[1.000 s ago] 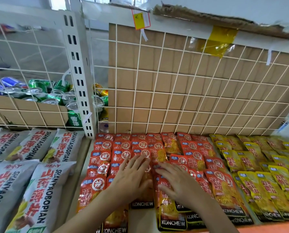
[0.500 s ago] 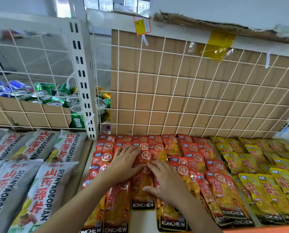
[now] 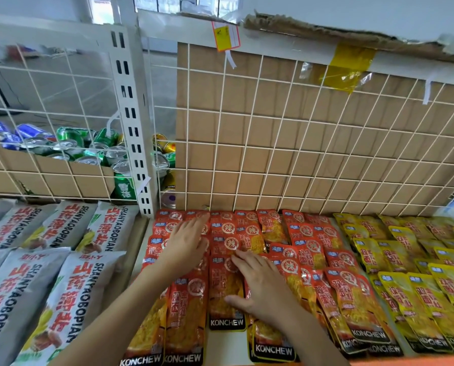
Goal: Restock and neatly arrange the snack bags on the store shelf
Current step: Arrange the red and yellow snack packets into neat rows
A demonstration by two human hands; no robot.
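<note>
Red KONCHEW snack bags (image 3: 307, 249) lie in overlapping rows on the white shelf (image 3: 226, 347). My left hand (image 3: 186, 247) lies flat, fingers straight, on the red bags in the left column, reaching toward the back row. My right hand (image 3: 260, 283) presses flat on one red bag (image 3: 224, 294) in the middle column, thumb spread along its lower part. Neither hand grips a bag.
Yellow snack bags (image 3: 405, 273) fill the shelf's right side. Grey-white SHANYAOBOPIAN bags (image 3: 44, 281) lie on the left shelf. A white wire grid (image 3: 273, 143) backed by cardboard stands behind, with a slotted upright post (image 3: 132, 122) and drink cans (image 3: 70, 146) beyond it.
Both hands have slid away from me over the red bags, the left one furthest, now near the back row. The middle bag lies straighter in its column.
</note>
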